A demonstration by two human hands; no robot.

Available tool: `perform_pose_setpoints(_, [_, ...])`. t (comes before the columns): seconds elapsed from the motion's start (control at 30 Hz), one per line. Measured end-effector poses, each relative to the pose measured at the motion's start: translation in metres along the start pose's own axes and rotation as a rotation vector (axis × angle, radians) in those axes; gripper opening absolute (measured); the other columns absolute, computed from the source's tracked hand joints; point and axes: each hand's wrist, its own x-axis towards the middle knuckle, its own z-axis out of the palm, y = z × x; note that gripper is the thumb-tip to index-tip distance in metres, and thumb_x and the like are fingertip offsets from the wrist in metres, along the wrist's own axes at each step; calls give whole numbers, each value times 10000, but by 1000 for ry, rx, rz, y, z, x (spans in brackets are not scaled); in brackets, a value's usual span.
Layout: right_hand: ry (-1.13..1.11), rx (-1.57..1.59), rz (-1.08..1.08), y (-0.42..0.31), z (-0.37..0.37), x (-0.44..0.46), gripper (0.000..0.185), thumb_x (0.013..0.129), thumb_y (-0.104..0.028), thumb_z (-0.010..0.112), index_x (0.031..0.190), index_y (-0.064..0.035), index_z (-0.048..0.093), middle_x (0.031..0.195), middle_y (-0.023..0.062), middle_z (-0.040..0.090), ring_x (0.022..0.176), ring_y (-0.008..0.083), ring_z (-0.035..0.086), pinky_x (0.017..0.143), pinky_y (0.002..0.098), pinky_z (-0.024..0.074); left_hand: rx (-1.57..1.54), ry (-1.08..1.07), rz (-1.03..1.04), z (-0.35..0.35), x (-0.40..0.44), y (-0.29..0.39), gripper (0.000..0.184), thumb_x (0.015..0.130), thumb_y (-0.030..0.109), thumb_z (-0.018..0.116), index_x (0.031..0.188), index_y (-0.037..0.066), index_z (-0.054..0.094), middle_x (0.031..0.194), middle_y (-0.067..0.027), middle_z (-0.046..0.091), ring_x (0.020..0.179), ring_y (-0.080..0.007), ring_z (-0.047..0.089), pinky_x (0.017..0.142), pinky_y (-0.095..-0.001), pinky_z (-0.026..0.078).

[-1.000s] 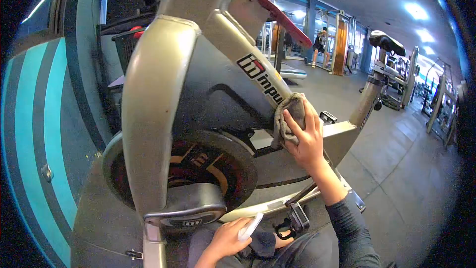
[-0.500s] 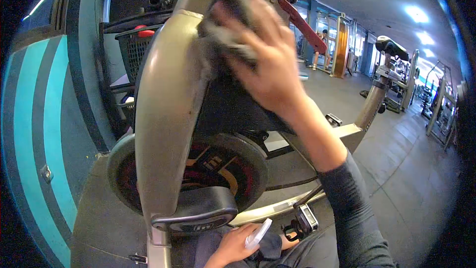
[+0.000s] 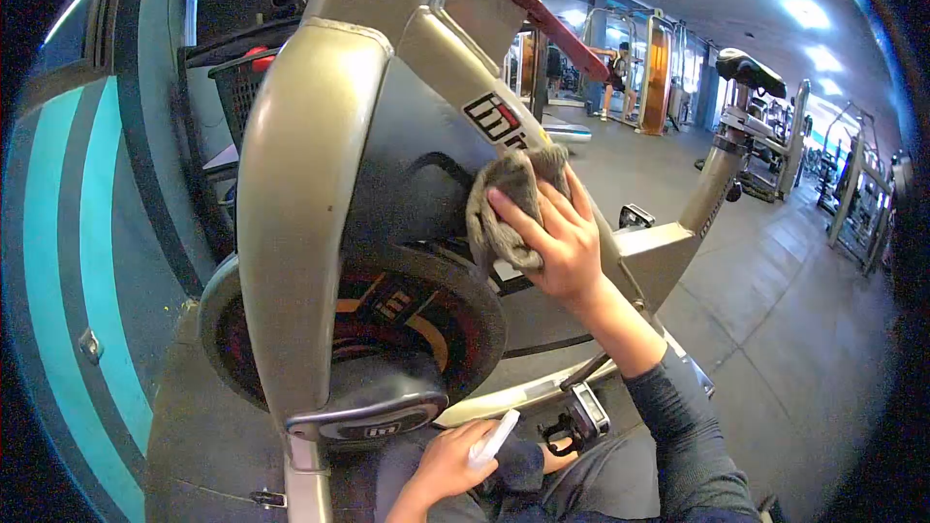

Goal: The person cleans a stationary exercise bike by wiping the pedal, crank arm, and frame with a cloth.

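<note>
A stationary bike with a champagne-coloured frame fills the middle of the view. My right hand is closed on a crumpled grey-brown cloth, which lies against the slanted frame tube just below its logo. Behind the tube is a dark side guard. Down by my lap, my left hand grips a slim white plastic object; its lower part is hidden in the fingers, so its kind is unclear. The bike's flywheel sits low, left of my right forearm.
A pedal juts out near my legs. Left of the bike are a black basket and a teal-striped wall. Behind stand another bike seat, weight machines and a person.
My right hand has moved the cloth down and rightward, from the upper front of the frame to the slanted tube. My left hand still holds the white object. The view has shifted slightly.
</note>
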Motion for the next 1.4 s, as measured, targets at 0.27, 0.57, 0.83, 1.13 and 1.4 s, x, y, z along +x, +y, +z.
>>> perform_pose_setpoints(0.27, [-131, 199, 154, 15, -36, -60, 591, 654, -74, 654, 1236, -158, 588, 1207, 148, 592, 1100, 292, 579, 830, 387, 469, 10, -31, -13, -1, -2, 5, 462, 701, 184, 687, 1130, 48, 579, 1017, -148, 638, 916, -326, 634, 780, -382, 506])
perform_pose_setpoints(0.57, [180, 112, -162, -13, -52, 88, 517, 687, -83, 626, 1195, -177, 599, 1364, 139, 443, 1214, 320, 473, 934, 403, 446, 20, -64, -27, -2, -2, 7, 527, 719, 229, 681, 1198, 67, 534, 1102, -162, 601, 1011, -344, 579, 859, -407, 466])
perform_pose_setpoints(0.83, [175, -64, -243, -18, 11, 50, 401, 742, -188, 546, 1134, -191, 630, 1265, 93, 534, 954, 189, 588, 712, 305, 478, -66, -8, 26, -4, -6, -8, 471, 715, 170, 667, 1157, 47, 563, 1020, -137, 639, 924, -312, 632, 809, -384, 496])
perform_pose_setpoints(1.13, [-114, -77, -135, 23, -31, -30, 428, 710, -125, 596, 1128, -205, 640, 1187, 116, 573, 897, 236, 622, 730, 344, 526, -89, -61, -23, -6, -7, -3, 483, 698, 174, 685, 1151, 58, 562, 1050, -124, 627, 944, -312, 616, 820, -387, 488])
perform_pose_setpoints(1.4, [103, 6, 4, 41, -77, 35, 473, 631, -68, 697, 1095, -145, 649, 1168, 132, 584, 1011, 305, 607, 843, 377, 508, 2, -39, 78, -1, -5, 7, 504, 693, 196, 695, 1159, 58, 561, 1052, -151, 628, 954, -337, 613, 814, -404, 493])
